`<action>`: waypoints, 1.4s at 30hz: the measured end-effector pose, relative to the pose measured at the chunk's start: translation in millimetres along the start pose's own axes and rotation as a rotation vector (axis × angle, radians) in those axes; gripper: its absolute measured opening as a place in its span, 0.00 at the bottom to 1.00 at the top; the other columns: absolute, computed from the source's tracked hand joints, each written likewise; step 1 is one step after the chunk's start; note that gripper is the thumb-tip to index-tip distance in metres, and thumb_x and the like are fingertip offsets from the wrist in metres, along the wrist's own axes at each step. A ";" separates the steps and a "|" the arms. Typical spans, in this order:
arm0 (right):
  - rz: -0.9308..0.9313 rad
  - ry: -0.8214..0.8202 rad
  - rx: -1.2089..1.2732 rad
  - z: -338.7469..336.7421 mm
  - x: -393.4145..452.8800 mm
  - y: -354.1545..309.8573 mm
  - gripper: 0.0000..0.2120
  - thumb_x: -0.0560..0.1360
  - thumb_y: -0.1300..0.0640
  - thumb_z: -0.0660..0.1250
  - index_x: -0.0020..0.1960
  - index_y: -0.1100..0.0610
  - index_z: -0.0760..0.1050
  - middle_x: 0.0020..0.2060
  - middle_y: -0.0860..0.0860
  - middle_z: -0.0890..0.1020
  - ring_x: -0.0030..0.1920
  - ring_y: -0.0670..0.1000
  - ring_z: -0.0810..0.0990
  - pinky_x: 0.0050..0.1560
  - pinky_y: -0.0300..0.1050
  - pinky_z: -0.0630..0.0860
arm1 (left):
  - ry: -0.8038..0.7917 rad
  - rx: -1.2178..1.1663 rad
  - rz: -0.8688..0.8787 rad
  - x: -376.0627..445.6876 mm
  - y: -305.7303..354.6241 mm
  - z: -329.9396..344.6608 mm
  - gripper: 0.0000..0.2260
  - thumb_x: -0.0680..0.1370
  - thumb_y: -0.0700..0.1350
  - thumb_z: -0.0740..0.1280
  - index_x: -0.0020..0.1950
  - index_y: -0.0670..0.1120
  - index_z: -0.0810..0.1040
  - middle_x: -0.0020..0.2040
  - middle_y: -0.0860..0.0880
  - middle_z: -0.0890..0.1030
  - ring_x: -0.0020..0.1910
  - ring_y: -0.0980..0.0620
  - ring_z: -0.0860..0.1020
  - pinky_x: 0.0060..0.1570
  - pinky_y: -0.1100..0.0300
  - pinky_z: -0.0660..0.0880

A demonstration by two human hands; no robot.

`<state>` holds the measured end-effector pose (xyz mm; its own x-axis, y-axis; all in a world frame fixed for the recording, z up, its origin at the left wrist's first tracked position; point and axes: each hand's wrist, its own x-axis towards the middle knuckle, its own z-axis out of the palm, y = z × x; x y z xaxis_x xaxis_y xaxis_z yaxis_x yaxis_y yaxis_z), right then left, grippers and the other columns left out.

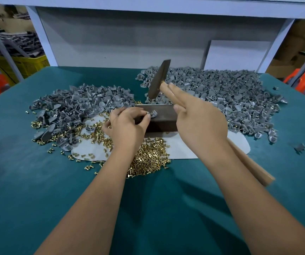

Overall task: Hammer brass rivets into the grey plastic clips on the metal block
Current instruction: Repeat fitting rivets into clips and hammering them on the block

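A dark metal block (163,119) lies at the middle of the green table. On its top sits a grey plastic clip (153,113); my left hand (127,124) pinches it at its left side with thumb and fingertips. My right hand (199,122) grips the wooden handle of a hammer (159,80), two fingers stretched along the handle. The dark hammer head hangs raised above and just behind the block. A heap of brass rivets (149,159) lies in front of the block, under my left wrist.
A large pile of grey clips (227,92) spreads at the back right, another pile of clips (78,105) at the left, mixed with rivets. A white sheet (184,150) lies under the block. A white board (236,54) leans at the back.
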<state>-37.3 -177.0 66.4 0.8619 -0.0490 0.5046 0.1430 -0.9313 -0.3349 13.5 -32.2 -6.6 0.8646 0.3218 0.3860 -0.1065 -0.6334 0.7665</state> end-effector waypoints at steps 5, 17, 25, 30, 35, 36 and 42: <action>0.067 -0.086 0.056 3.2 -9.5 6.8 0.24 0.80 0.53 0.58 0.72 0.34 0.60 0.52 0.48 0.83 0.48 0.57 0.81 0.36 0.47 0.70 | 0.000 0.010 0.023 1.3 -0.2 -0.1 0.06 0.75 0.56 0.70 0.38 0.64 0.77 0.44 0.74 0.73 0.68 0.54 0.62 0.57 0.55 0.49; -0.057 -0.064 -0.160 -0.6 -5.5 3.7 0.27 0.79 0.54 0.60 0.71 0.31 0.58 0.46 0.49 0.84 0.43 0.56 0.81 0.27 0.42 0.58 | 0.027 0.036 0.014 0.6 0.3 1.5 0.05 0.75 0.56 0.70 0.39 0.64 0.79 0.44 0.72 0.74 0.67 0.56 0.64 0.50 0.58 0.47; 0.004 -0.078 -0.045 1.2 -7.6 5.2 0.25 0.80 0.53 0.59 0.71 0.31 0.59 0.50 0.49 0.83 0.47 0.57 0.81 0.36 0.46 0.66 | 0.029 0.025 0.013 0.1 0.3 1.5 0.03 0.76 0.55 0.71 0.43 0.61 0.83 0.52 0.67 0.80 0.67 0.53 0.64 0.55 0.53 0.50; -0.052 -0.068 -0.126 5.4 -9.1 5.6 0.25 0.79 0.53 0.59 0.71 0.31 0.60 0.47 0.49 0.84 0.44 0.56 0.81 0.26 0.41 0.57 | -0.011 -0.019 0.016 -0.2 0.0 -1.1 0.03 0.76 0.54 0.71 0.46 0.59 0.84 0.54 0.64 0.81 0.68 0.51 0.64 0.67 0.43 0.57; -0.103 0.004 -0.181 7.2 -9.5 1.3 0.30 0.77 0.55 0.63 0.70 0.29 0.59 0.44 0.46 0.84 0.39 0.53 0.81 0.25 0.35 0.50 | -0.012 0.004 0.012 1.1 0.5 -1.8 0.04 0.76 0.54 0.70 0.47 0.58 0.84 0.55 0.64 0.81 0.68 0.52 0.64 0.68 0.44 0.57; -0.097 0.002 -0.184 7.8 -9.1 1.8 0.30 0.77 0.55 0.63 0.69 0.28 0.59 0.44 0.46 0.84 0.39 0.53 0.82 0.26 0.34 0.49 | -0.019 0.014 0.016 0.5 0.5 -1.7 0.04 0.76 0.54 0.70 0.47 0.58 0.84 0.55 0.64 0.81 0.68 0.52 0.64 0.68 0.43 0.57; -0.083 -0.018 -0.189 9.4 -4.9 6.2 0.28 0.78 0.54 0.61 0.70 0.29 0.57 0.43 0.49 0.83 0.38 0.54 0.80 0.26 0.37 0.50 | -0.020 0.000 0.014 2.5 -0.5 0.1 0.03 0.76 0.54 0.70 0.45 0.59 0.84 0.53 0.65 0.80 0.68 0.52 0.65 0.68 0.44 0.57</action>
<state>-36.1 -179.1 54.3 0.8597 0.0356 0.5095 0.1216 -0.9831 -0.1366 15.7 -31.1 -6.0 0.8725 0.2990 0.3865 -0.1184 -0.6380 0.7608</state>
